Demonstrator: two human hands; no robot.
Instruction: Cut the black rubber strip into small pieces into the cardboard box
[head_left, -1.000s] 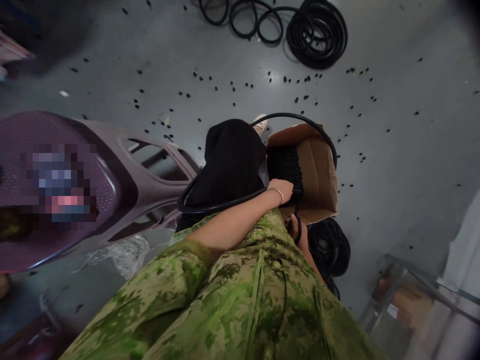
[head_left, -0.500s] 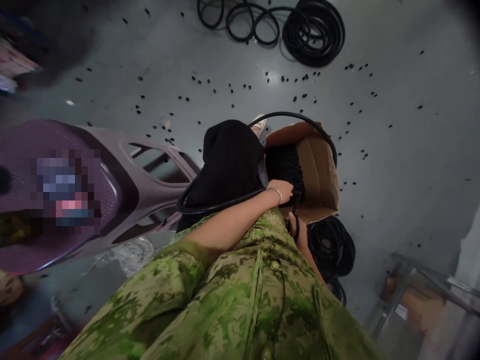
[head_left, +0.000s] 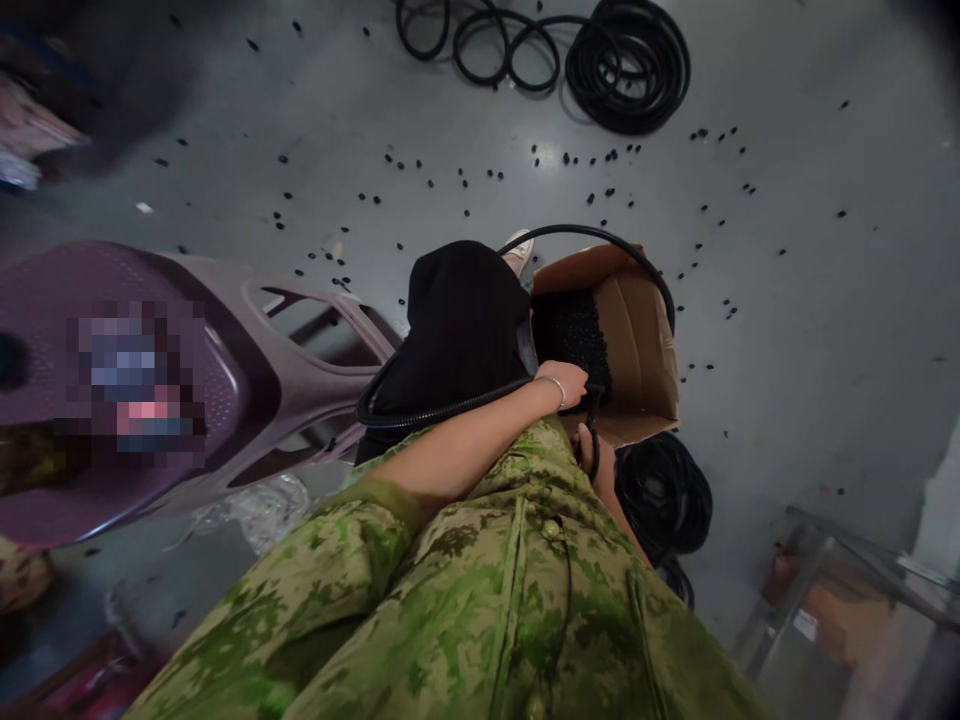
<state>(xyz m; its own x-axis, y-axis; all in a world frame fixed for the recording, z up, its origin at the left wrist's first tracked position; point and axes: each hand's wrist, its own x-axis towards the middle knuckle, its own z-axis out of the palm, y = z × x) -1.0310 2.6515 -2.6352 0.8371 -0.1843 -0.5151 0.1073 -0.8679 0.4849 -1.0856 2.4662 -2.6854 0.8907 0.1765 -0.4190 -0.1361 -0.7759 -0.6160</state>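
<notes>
My left hand (head_left: pixel 562 382), a bracelet at its wrist, is closed around a black ribbed hose (head_left: pixel 450 408) near its end, over the near side of an open cardboard box (head_left: pixel 641 345). The hose runs back along my forearm and over my lap. Just below, my right hand (head_left: pixel 592 455) is closed on black-handled scissors (head_left: pixel 596 440). Their blades point up toward the hose end beside my left fingers; whether they touch it is too dark to tell. Many small black cut pieces (head_left: pixel 566 325) fill the bottom of the box.
A hose coil (head_left: pixel 630 75) lies on the far floor, another coil (head_left: pixel 664 495) right of my right arm. Small black pieces are scattered over the grey floor (head_left: pixel 795 330). A purple plastic stool (head_left: pixel 225 360) stands at left, a metal-framed rack (head_left: pixel 817 560) at lower right.
My right hand and the scissors shift very slightly, and the blades look a little different at the hose end. My left hand keeps its hold on the hose.
</notes>
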